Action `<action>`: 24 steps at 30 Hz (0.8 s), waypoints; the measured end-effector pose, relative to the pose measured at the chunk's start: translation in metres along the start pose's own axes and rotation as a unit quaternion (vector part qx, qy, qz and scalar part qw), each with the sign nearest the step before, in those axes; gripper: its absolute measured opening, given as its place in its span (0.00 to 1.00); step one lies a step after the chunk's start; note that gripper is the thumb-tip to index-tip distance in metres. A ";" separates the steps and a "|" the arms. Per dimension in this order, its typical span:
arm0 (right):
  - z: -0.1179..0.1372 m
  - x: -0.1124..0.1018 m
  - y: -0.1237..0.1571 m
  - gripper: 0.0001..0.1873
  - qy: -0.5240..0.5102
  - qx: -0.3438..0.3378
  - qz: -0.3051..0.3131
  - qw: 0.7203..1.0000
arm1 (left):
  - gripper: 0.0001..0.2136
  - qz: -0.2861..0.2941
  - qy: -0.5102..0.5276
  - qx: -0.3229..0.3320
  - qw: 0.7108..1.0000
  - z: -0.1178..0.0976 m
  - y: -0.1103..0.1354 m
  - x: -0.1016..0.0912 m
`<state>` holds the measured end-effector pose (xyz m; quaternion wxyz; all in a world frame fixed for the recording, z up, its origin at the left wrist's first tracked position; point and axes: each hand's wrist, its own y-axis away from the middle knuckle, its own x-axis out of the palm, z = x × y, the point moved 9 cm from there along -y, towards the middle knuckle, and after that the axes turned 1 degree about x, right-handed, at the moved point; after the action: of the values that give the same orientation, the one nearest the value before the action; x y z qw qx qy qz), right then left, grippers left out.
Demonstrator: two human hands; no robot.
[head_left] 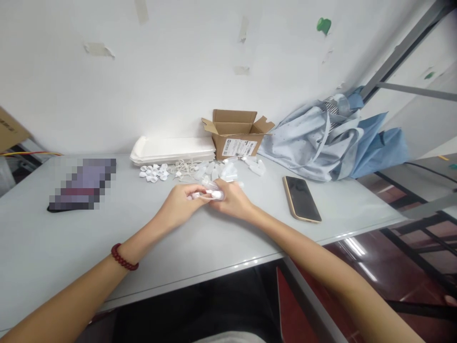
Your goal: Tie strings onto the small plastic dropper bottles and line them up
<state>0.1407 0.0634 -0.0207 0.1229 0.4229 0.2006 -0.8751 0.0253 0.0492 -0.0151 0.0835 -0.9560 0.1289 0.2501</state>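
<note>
Translucent plastic piece (217, 194) with a white end: in the head view one sits between the person's two hands, near the middle of the grey table (153, 257). The right hand (232, 200) curls round it from the right, fingers bent and closed on it, its white end showing just beside the thumb. The left hand (180, 200) meets it from the other side, thumb and forefinger pinching a small white part (195, 195) — whether that part is joined to the piece I cannot tell. The other fingers of both hands are bent, partly hidden.

Just beyond the fingers lies a heap of translucent plastic pieces (228, 170), overlapping too much to count. Left of it is one tangle of pale cords (183, 168), then a cluster of white plastic bits (153, 173), at least six. Behind them stand one open cardboard box (235, 145) and, touching or just beside it, one long white packet (173, 150).

One phone (303, 199) lies right of the hands; one pixelated item (85, 183) lies well to the left. Blue fabric (307, 143) is heaped at the back right — and one dark red bracelet (124, 257) circles the left wrist.
</note>
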 end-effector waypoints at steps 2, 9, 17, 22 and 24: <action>0.001 -0.001 0.000 0.09 -0.003 -0.003 -0.003 1.000 | 0.12 -0.011 -0.015 0.001 1.000 -0.001 0.000 -0.005; 0.000 -0.004 -0.001 0.09 -0.014 0.004 0.002 1.000 | 0.12 -0.025 -0.016 -0.008 1.000 -0.007 -0.001 -0.020; 0.003 0.004 0.000 0.08 0.036 -0.043 0.034 0.998 | 0.10 0.040 -0.051 0.014 0.998 -0.007 -0.002 -0.011; 0.006 0.007 0.002 0.08 0.056 -0.056 0.044 0.996 | 0.13 0.082 0.049 -0.087 0.992 0.013 0.003 0.002; 0.007 0.009 0.003 0.09 0.077 -0.059 0.054 0.994 | 0.15 0.091 0.129 -0.142 0.977 0.022 0.006 0.009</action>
<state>0.1317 0.0577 -0.0247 0.1788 0.4913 0.2372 -0.8188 0.0213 0.0464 -0.0396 -0.0937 -0.9666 0.1879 0.1471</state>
